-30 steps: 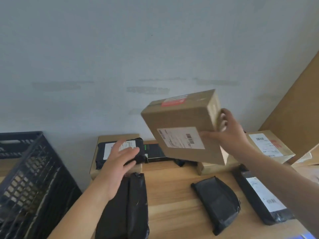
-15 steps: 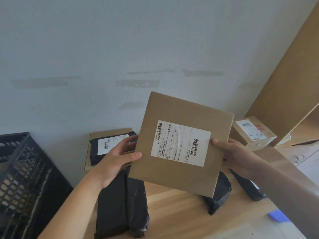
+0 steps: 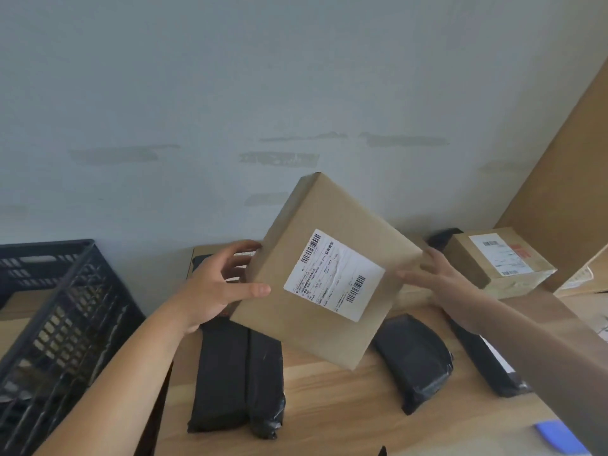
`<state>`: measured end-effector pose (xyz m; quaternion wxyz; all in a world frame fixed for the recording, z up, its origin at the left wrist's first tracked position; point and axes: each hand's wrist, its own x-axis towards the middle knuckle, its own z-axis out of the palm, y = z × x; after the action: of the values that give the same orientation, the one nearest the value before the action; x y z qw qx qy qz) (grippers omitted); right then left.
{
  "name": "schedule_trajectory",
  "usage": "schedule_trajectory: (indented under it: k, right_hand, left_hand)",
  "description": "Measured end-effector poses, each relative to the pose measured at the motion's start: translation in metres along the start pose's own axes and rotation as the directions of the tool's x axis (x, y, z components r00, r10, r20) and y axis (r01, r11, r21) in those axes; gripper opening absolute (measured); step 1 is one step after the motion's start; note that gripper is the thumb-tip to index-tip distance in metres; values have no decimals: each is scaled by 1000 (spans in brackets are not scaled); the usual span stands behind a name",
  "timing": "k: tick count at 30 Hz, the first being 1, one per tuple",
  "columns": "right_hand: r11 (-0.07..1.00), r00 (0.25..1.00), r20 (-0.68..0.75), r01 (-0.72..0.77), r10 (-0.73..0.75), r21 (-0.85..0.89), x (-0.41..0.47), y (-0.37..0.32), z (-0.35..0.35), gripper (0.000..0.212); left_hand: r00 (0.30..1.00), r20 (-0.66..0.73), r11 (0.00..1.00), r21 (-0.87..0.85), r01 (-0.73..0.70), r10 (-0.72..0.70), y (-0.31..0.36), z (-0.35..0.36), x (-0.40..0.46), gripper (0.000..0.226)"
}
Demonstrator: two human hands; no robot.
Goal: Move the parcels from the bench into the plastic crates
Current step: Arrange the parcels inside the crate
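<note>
A brown cardboard parcel (image 3: pixel 316 311) with a white barcode label hangs tilted above the wooden bench (image 3: pixel 329 406). My left hand (image 3: pixel 210 291) grips its left edge, thumb on the labelled face and fingers behind it. My right hand (image 3: pixel 437 278) lies at the parcel's right edge with straight fingers; whether it touches the parcel is unclear. A black plastic crate (image 3: pixel 49 324) stands at the left, beside the bench end. Black poly-bag parcels lie on the bench: a long one (image 3: pixel 230 373) below the held parcel, a rounded one (image 3: pixel 414 357) and a flat one (image 3: pixel 487 363) under my right forearm.
A second labelled cardboard box (image 3: pixel 500 258) sits at the back right. Behind my left hand, another box (image 3: pixel 197 253) is partly hidden. A tall brown board (image 3: pixel 559 159) leans at the right. A blue object (image 3: pixel 559 439) lies at the bench's front right. The wall runs close behind.
The parcel has come down and left from my right hand toward my left and turned its label to me. My left hand took hold of its edge; my right hand's fingers straightened.
</note>
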<state>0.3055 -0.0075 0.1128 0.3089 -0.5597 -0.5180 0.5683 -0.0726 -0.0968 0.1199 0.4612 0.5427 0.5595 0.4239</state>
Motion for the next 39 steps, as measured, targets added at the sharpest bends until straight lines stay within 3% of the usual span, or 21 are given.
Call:
schedule_trajectory:
  k: [2,6,10,17,19,21,23,24,26,28,31,34,36,39]
  right_hand:
    - [973,995,32,102,-97,-205,8,-14,-7,124]
    - [870,924,332,314,-188,-379,18,-42,-10,104]
    - [868,822,532,403,-204,-290,20,-64,-11,85]
    - [841,728,666,454,-161,-294,27,-49,-38,75]
    - [864,724,671,430,-158,-261,29,-37,-46,76]
    - [901,722,679,373,-132,-222,31,-23,-54,77]
    - [931,725,681,312,-105,-188,35,-7,-63,79]
    - [949,724,684,272,-93,-158,38,2,-67,80]
    - [976,708,703,193,-68,-100,40,21,-74,79]
    - [991,690,723,116,-35,-62,40,38,-79,80]
    - [998,622,783,34,15,-46,36,58,-85,77]
    - [998,556,830,17,38,-57,33,74,-89,82]
    - [998,515,856,15,50,-67,31,82,-90,88]
    - [997,468,881,9,62,-75,27,88,-85,76]
  left_hand:
    - [1000,-23,995,102,-19,21,9,-6,-6,78]
    - [999,37,978,207,-21,14,36,-21,-17,76]
    - [993,118,967,253,-14,-17,71,-26,-20,76]
    - [984,133,947,313,68,-115,95,6,-26,71]
    - [990,24,941,313,127,-141,94,25,-30,81]
    - [968,-217,936,297,189,-127,85,44,-35,94]
    - [908,-407,977,130,167,-101,69,64,-47,100]
    - [893,-438,992,11,124,-107,58,74,-55,102]
    - [887,-442,985,-157,71,-135,33,99,-75,102]
    - [887,-433,971,-230,62,-160,12,134,-95,82]
    - [885,-406,947,-302,107,-229,-10,185,-121,69]
    - [836,-468,927,-355,120,-287,-23,220,-148,59]
    - [818,-486,922,-364,130,-308,-29,233,-165,60]
    - [800,-508,920,-370,133,-320,-35,247,-188,62]
